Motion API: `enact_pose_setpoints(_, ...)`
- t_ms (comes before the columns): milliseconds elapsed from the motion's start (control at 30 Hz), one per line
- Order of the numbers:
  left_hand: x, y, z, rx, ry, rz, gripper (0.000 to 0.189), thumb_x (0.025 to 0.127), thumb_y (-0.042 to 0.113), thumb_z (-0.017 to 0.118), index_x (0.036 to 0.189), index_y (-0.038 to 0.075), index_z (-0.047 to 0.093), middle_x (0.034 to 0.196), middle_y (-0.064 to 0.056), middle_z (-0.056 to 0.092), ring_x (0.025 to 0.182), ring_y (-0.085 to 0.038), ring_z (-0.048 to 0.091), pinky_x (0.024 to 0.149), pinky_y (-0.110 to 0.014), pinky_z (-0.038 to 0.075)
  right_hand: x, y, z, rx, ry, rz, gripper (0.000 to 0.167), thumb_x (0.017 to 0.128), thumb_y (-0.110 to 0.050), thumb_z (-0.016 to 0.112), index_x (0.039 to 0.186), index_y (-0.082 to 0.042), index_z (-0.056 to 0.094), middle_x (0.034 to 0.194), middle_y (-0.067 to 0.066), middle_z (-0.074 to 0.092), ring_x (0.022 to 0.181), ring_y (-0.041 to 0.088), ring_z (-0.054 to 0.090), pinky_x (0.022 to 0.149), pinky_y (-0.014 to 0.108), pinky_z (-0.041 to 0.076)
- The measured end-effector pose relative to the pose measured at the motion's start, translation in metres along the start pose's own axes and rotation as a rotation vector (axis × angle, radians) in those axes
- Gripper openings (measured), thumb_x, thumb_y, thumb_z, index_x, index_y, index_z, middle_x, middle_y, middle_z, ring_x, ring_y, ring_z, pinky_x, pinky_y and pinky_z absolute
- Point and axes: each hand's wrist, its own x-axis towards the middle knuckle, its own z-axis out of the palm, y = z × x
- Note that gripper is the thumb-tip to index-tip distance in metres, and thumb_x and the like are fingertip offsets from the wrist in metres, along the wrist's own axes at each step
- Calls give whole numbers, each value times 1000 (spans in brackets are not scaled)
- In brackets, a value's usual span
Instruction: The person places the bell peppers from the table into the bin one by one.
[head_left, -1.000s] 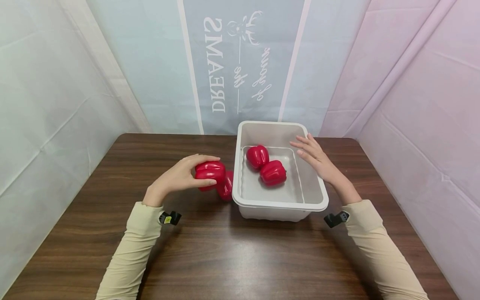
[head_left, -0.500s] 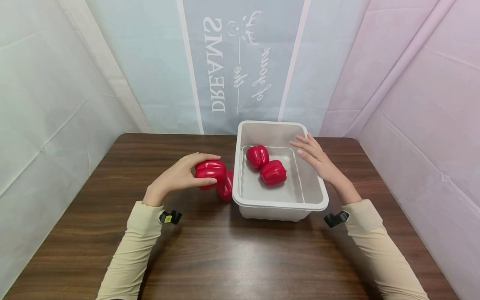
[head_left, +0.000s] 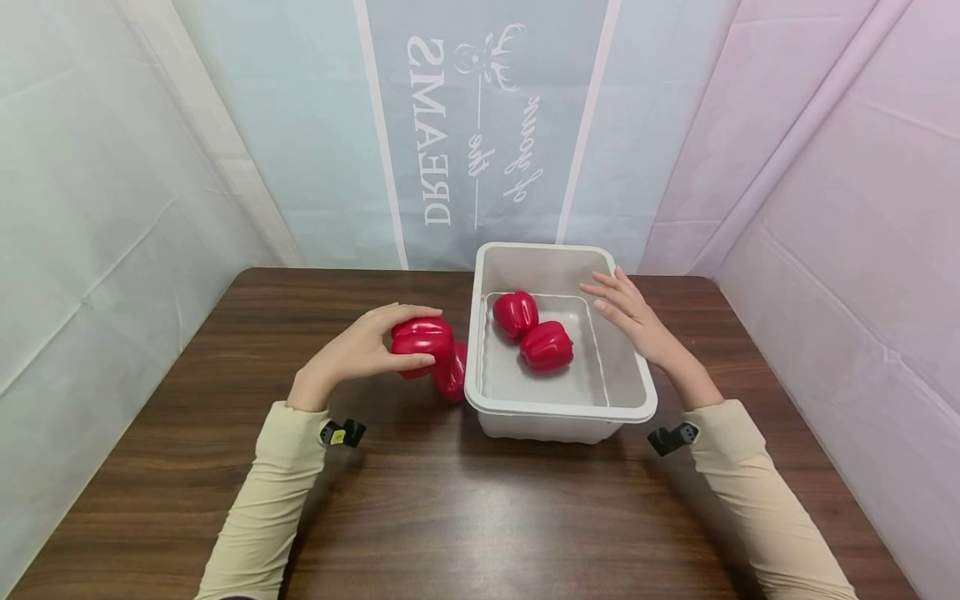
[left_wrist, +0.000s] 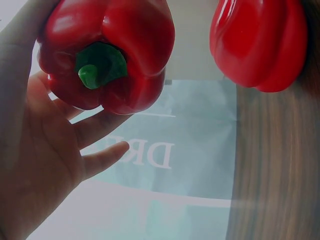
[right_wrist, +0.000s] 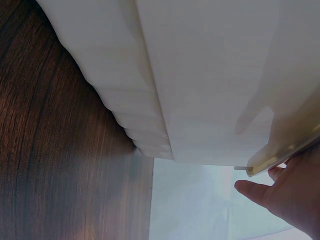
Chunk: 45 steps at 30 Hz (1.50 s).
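Note:
My left hand [head_left: 362, 346] grips a red bell pepper [head_left: 424, 340] between thumb and fingers, left of a light grey plastic bin [head_left: 562, 411]. The left wrist view shows this pepper's green stem [left_wrist: 100, 67] facing the camera. Just beyond it a second red bell pepper [head_left: 452, 379] lies on the table against the bin's left side, partly covered by the held one. Inside the bin sit two more red bell peppers, one farther back [head_left: 515, 313] and one nearer the middle [head_left: 547, 347]. My right hand [head_left: 632, 321] lies over the bin's right rim, fingers extended and holding nothing.
The brown wood-grain table [head_left: 480, 517] ends at a hanging cloth backdrop [head_left: 480, 233] with mirrored lettering. White fabric walls rise on the left [head_left: 112, 250] and right [head_left: 847, 250]. The bin's tall outer wall [right_wrist: 200, 90] fills much of the right wrist view.
My left hand has lifted very slightly with the bell pepper in its grip. The right hand, the bin and the other peppers stay where they were.

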Motion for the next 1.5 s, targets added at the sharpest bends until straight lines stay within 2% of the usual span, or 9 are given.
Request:
enact_pose_setpoints(333, 3, 3, -2, -24, 2, 1, 59, 73, 48, 73, 127, 41, 50, 114, 10, 54, 100, -11, 52, 78, -31, 52, -1, -2, 0, 0, 0, -20, 40, 98, -22, 43, 135, -9, 48, 149, 16, 27, 142, 32, -4, 108, 61, -2)
enact_pose_setpoints(833, 8, 6, -2, -14, 7, 8, 59, 73, 51, 72, 127, 41, 50, 114, 11, 54, 101, -10, 51, 78, -31, 51, 0, -1, 0, 11, 2, 8, 41, 97, -26, 44, 136, -12, 48, 149, 15, 26, 143, 26, -5, 108, 62, -2)
enact_pose_setpoints(1500, 15, 11, -2, 8, 29, 31, 60, 72, 54, 71, 126, 42, 50, 109, 11, 55, 98, -9, 51, 77, -30, 51, 0, 1, -1, 12, 3, -2, 41, 98, -27, 43, 136, -12, 48, 150, 13, 26, 143, 27, -5, 108, 61, -3)
